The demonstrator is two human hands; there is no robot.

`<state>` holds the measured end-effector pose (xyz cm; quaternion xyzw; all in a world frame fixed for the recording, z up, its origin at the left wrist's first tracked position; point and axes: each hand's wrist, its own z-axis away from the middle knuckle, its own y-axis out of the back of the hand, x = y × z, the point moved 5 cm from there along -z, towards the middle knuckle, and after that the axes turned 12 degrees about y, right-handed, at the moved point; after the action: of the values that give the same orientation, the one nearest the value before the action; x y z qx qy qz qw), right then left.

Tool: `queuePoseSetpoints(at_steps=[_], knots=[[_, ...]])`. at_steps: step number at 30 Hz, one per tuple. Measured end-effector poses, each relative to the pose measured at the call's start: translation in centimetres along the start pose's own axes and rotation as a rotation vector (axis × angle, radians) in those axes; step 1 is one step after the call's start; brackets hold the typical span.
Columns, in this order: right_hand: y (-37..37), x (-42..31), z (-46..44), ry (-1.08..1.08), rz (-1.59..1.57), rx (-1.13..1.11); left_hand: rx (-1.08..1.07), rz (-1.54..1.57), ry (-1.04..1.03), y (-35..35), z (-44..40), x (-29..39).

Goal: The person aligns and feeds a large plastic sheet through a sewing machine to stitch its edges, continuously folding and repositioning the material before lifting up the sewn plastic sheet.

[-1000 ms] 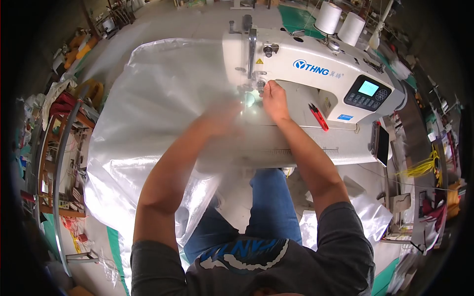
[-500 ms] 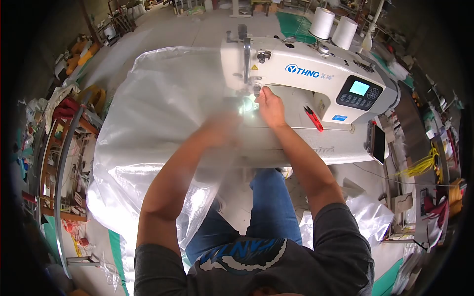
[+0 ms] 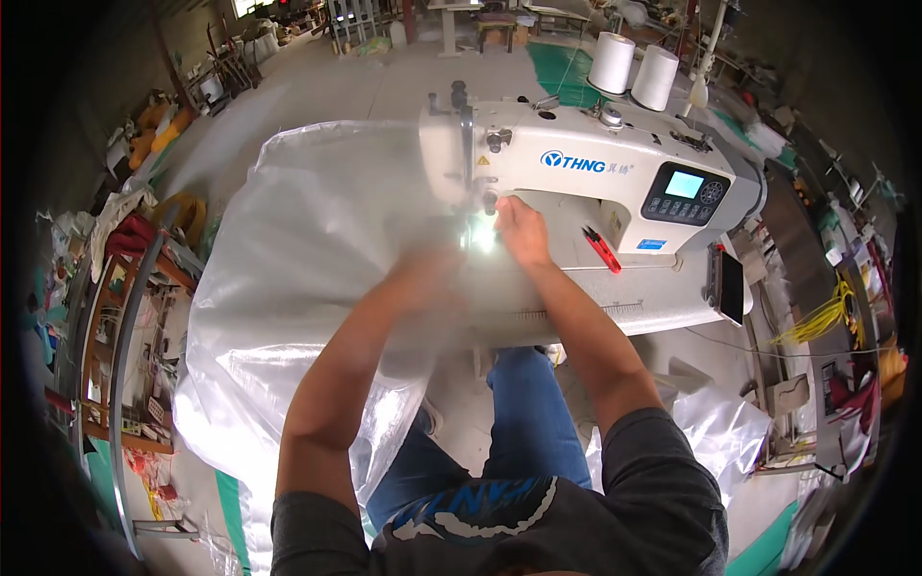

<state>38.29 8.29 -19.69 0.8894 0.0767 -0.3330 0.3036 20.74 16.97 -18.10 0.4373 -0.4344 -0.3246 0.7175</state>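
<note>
A white sewing machine (image 3: 576,158) has a lit spot under its needle end. My right hand (image 3: 521,230) is closed beside the needle area, fingertips pinched together near a small knob; what they grip is too small to make out. On the left of the lit spot, my left hand (image 3: 432,274) is smeared and hazy, and its fingers cannot be read. It is nearest to a large translucent plastic sheet (image 3: 288,250) that spreads over the left of the table and hangs down in front.
Red thread snips (image 3: 602,251) lie on the machine bed, right of my right hand. A dark phone-like device (image 3: 730,286) stands at the table's right edge. Two white thread cones (image 3: 611,63) stand behind the machine. More clear plastic (image 3: 720,422) lies below on the right.
The machine, table and sheet sit lower in the view, with more of the floor beyond showing. Both hands remain on either side of the lit needle area.
</note>
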Motion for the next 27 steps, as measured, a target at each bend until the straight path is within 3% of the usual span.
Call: queuePoseSetpoints(at_steps=[10,15,27], knots=[[-0.3,0.3,-0.1,-0.038,0.037,-0.036,0.057,-0.026,-0.037,-0.7,-0.5,-0.8],[-0.4,0.5,-0.2,0.002,0.023,-0.020,-0.047,-0.010,0.020,-0.6,-0.4,-0.5],[-0.6,0.8,-0.2,-0.045,0.012,-0.056,0.040,0.116,0.007,-1.7,-1.3,-2.2]])
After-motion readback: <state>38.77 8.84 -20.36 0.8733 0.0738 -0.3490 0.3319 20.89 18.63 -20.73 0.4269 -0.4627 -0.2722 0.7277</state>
